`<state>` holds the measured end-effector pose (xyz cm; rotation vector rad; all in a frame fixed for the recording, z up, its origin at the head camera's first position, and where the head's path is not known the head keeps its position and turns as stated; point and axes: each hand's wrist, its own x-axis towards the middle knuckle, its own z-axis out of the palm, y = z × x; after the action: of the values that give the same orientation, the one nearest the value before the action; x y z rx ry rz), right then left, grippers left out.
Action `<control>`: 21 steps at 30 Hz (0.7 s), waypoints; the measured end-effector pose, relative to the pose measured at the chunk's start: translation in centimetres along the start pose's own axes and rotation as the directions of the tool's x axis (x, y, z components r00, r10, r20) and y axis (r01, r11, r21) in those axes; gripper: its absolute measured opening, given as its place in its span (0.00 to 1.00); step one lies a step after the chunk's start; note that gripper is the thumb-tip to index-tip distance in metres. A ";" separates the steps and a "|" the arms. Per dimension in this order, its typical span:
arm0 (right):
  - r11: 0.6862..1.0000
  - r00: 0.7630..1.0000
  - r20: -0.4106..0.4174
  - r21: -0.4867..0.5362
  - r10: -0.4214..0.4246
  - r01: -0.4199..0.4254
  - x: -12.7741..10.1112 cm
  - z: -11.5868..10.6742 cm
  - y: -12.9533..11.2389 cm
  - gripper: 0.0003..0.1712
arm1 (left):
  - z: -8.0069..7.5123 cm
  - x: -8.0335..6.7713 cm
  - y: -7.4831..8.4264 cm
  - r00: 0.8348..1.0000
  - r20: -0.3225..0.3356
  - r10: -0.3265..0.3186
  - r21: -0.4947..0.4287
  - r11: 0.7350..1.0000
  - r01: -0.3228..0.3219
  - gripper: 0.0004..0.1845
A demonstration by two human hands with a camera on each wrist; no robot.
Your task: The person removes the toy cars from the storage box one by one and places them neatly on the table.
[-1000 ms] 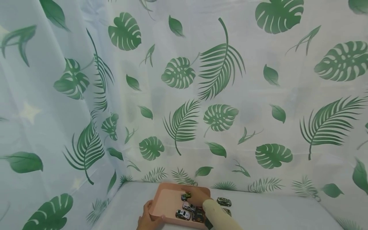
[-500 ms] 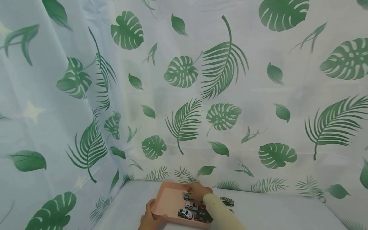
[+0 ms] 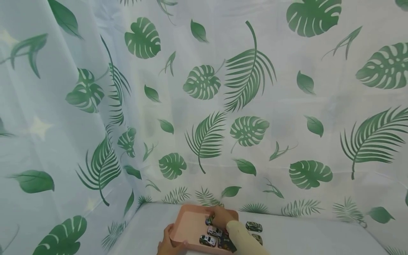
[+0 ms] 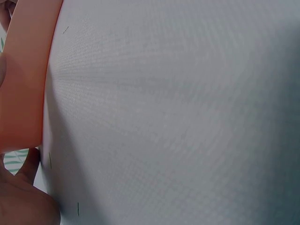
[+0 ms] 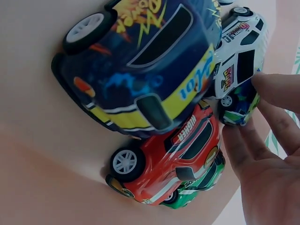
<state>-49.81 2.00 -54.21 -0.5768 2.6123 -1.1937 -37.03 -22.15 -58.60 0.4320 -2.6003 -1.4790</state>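
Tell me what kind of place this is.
Probably a curtained-off tabletop set up for recording rather than a lived-in room. A leaf-print curtain closes in a white-covered table on two sides, and the only things on it are a pink tray and toy cars.

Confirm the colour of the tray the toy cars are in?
Pink, a pale salmon shade. The tray shows best in the head view; the left hand grips its near corner.

Left hand (image 3: 168, 244) cut off by bottom edge; right hand (image 3: 221, 216) hides pt of pink tray (image 3: 188, 226).
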 end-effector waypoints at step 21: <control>0.995 0.995 -0.007 -0.027 -0.099 0.099 -0.4 -0.3 0.8 0.37 | -0.1 -0.2 -0.2 0.997 0.014 0.073 -0.029 0.997 -0.073 0.59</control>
<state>-49.72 2.88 -54.55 -0.7152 2.6385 -1.1934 -36.80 -22.23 -58.71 0.3207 -2.5738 -1.4990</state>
